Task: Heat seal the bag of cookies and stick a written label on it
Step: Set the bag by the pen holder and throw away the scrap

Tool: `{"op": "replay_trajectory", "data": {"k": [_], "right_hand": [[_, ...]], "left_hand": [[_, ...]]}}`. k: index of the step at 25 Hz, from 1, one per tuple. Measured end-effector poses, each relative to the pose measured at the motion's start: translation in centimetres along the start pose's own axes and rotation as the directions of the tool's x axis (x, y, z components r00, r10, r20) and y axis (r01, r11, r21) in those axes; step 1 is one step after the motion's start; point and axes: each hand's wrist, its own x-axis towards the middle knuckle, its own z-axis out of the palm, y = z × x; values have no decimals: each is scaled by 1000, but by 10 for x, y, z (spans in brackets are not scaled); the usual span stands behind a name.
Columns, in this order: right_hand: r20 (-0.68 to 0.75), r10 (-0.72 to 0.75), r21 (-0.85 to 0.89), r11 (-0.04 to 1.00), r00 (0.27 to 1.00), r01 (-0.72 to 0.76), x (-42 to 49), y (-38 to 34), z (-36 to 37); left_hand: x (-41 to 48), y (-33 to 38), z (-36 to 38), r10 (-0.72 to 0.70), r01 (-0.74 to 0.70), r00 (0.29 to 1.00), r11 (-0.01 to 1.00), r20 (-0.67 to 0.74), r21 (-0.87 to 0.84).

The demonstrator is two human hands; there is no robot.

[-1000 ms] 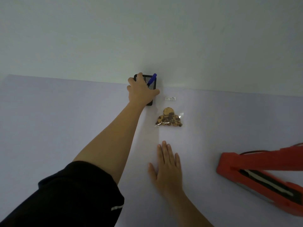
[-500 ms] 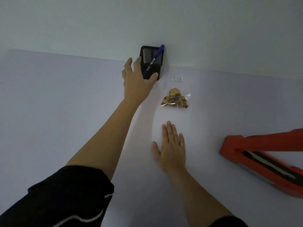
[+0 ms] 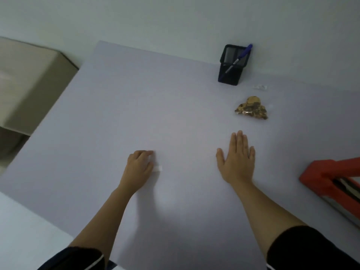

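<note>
Bag of cookies (image 3: 251,110) is lying on the surface (image 3: 136,106) out toward the far right, and neither of the hands is on it. Left hand (image 3: 137,169) is down on the surface around the near middle with its fingers curled under. A small white slip (image 3: 159,168) pokes out at its right side, touching the hand. Honestly can't tell if it's pinching that slip or just resting against it. Right hand (image 3: 236,161) lies flat, palm down, fingers straight and together, holding nothing, a bit nearer than the cookies.

Just past the bag there's a tiny white label (image 3: 260,87) lying flat. Left of that, a black mesh pen holder (image 3: 229,75) stands up against the wall (image 3: 175,20), with a blue pen (image 3: 240,56) leaning in it, blue end sticking out at the top right. Red heat sealer (image 3: 327,176) sits at the right edge, partly cut off, well apart from the bag. Off the left side of the surface there's a blurry beige box-like thing (image 3: 29,84).
</note>
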Motion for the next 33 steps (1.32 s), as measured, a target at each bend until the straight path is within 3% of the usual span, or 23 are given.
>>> {"op": "replay_trajectory", "data": {"k": [3,10,13,16,19,22,28,33], "right_hand": [[7,-7,-12,1000,1000,7,0,-1,3],[12,-22,-18,1000,1000,22,1,3,6],[36,-65,-96,993,997,68,3,-3,-2],[63,-154,-138,977,986,162,-11,-24,-11],[128,-234,-54,969,964,242,-59,-64,-7],[174,-332,21,943,927,334,-123,-117,10],[149,-566,226,818,811,529,-263,-265,53],[74,-805,310,580,588,754,-353,-350,92]], "left_hand": [[-8,-3,7,9,-9,999,1000,31,-4],[-9,6,22,-182,176,983,970,-23,-169],[-12,8,24,-251,234,967,944,-47,-231],[-26,-2,24,-236,227,971,960,-40,-165],[-57,-31,19,-193,191,981,980,-33,-52],[-95,-74,1,-259,254,963,965,-77,-62],[-203,-207,-60,-437,319,884,823,-165,-469],[-283,-310,-63,-651,434,747,633,-137,-642]]}}
